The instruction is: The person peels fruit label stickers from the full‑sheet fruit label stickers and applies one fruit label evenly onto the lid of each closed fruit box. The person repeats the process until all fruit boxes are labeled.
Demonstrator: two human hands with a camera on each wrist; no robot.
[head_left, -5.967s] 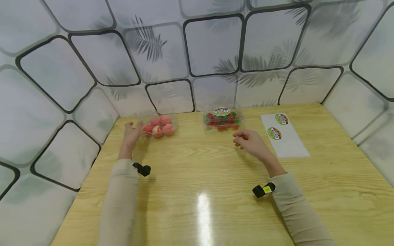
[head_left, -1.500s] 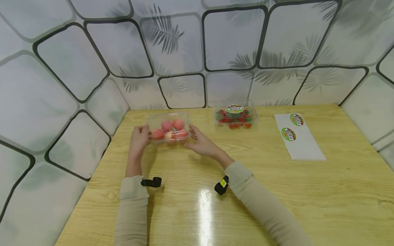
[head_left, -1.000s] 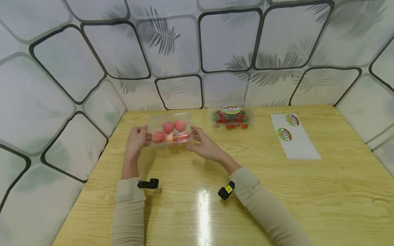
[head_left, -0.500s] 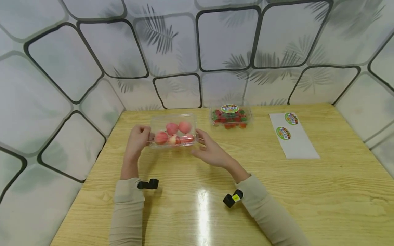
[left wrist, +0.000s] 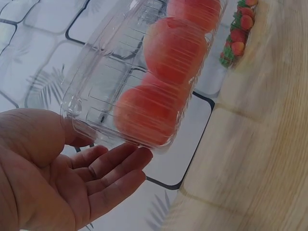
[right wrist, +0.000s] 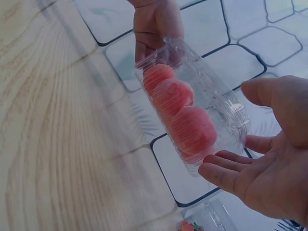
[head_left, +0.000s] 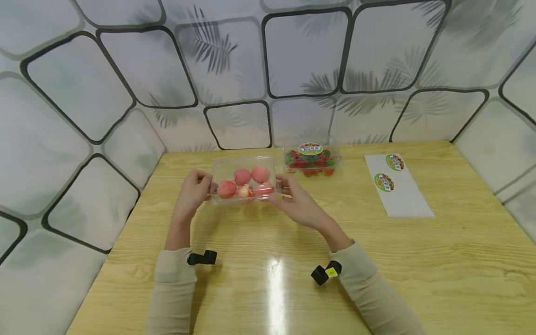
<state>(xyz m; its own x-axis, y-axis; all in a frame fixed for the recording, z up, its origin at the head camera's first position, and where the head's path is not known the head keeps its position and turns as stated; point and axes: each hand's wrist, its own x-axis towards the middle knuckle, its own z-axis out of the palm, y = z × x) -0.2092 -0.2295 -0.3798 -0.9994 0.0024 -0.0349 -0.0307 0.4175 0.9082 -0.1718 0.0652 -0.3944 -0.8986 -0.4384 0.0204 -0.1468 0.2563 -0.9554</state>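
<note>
A clear plastic fruit box (head_left: 244, 163) of peaches (head_left: 260, 175) is held up off the table between both hands. At its left end my left hand (head_left: 192, 193) grips it; the left wrist view shows the thumb at the box's edge and the fingers (left wrist: 118, 168) beneath. The right end is held by my right hand (head_left: 303, 207). In the right wrist view, its fingers (right wrist: 226, 166) support the lower corner and its thumb stands near the lid side; whether the thumb touches is unclear. Several peaches show through the ribbed plastic walls.
A second clear box of strawberries (head_left: 311, 163), with an oval fruit label (head_left: 310, 149) on its lid, stands at the back of the wooden table (head_left: 259, 284). Right of it lies a white sheet (head_left: 404, 197) bearing two similar oval stickers (head_left: 384, 182). A patterned wall (head_left: 305, 56) closes off the back.
Earlier the right hand was by the strawberry box and the left beside the peach box. Both hands then took hold of the peach box, lifted it and moved it slightly right.
</note>
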